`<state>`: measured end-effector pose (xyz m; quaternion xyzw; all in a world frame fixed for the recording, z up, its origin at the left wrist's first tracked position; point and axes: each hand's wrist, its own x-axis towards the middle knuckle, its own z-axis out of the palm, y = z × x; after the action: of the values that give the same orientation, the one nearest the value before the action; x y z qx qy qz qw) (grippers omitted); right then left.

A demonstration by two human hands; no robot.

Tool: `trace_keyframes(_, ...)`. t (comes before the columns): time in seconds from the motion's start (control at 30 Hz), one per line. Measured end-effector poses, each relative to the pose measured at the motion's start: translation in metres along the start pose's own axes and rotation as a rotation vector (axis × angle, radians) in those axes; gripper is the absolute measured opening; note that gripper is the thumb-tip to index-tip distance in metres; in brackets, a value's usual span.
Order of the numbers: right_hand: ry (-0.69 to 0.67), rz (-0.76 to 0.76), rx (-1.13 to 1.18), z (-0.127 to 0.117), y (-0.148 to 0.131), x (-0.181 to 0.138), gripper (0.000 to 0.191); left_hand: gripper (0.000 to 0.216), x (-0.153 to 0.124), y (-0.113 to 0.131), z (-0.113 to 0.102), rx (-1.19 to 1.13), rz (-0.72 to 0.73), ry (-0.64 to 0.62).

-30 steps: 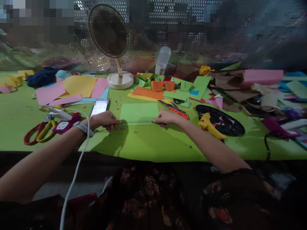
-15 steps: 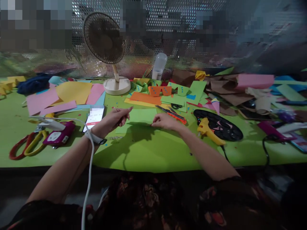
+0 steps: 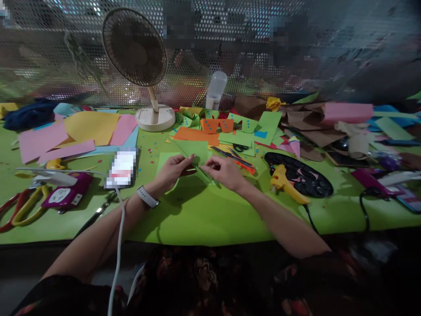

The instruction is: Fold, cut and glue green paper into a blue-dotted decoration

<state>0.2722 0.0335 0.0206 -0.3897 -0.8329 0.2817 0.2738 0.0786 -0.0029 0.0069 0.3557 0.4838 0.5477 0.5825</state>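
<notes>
A piece of green paper (image 3: 196, 149) is held up off the table between my two hands. My left hand (image 3: 171, 174) pinches its near left edge between thumb and fingers; a white watch band circles that wrist. My right hand (image 3: 226, 174) is closed at the lower right edge, its fingertips pinching the paper near a fold or edge. Beneath the hands lies another light green sheet (image 3: 164, 160), partly covered. Just beyond my right hand rest an orange-handled cutter (image 3: 245, 164) and small dark scissors (image 3: 240, 148).
A yellow glue gun (image 3: 287, 184) lies against a black palette tray (image 3: 311, 175) on the right. To the left are a phone (image 3: 122, 169), a purple power socket (image 3: 67, 193) and large scissors (image 3: 28, 208). A fan (image 3: 154, 117) and coloured paper line the back.
The green paper has been lifted and tilted. My left hand has come down and now pinches it, while my right hand has shifted slightly. The view has turned a little.
</notes>
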Motion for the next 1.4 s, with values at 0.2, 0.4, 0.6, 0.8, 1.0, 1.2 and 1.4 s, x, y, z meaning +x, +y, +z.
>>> trace_keyframes(0.2,0.065,-0.691,-0.374,-0.016,0.01,0.001,0.043,0.039,-0.002,0.007,-0.017,-0.041,-0.08,-0.06)
trace_keyframes(0.4,-0.019,-0.868,-0.45,0.004,0.007,-0.003,0.032,0.032,-0.004,0.0,-0.018,-0.065,-0.121,-0.192)
trace_keyframes(0.6,0.032,-0.897,-0.381,0.012,0.006,-0.006,0.035,0.036,-0.003,-0.004,-0.019,-0.126,-0.095,-0.215)
trace_keyframes(0.8,0.085,-0.873,-0.423,0.005,0.003,-0.007,0.029,0.037,-0.003,-0.007,-0.021,-0.084,-0.096,-0.219)
trace_keyframes(1.0,0.101,-0.899,-0.414,0.007,0.003,-0.009,0.029,0.035,-0.004,-0.008,-0.019,-0.08,-0.104,-0.247)
trace_keyframes(1.2,0.091,-0.933,-0.412,0.009,0.007,-0.009,0.031,0.033,-0.007,-0.008,-0.016,-0.088,-0.077,-0.255)
trace_keyframes(1.4,0.099,-0.913,-0.437,0.009,0.007,-0.01,0.033,0.031,-0.009,-0.006,-0.016,-0.08,-0.043,-0.246)
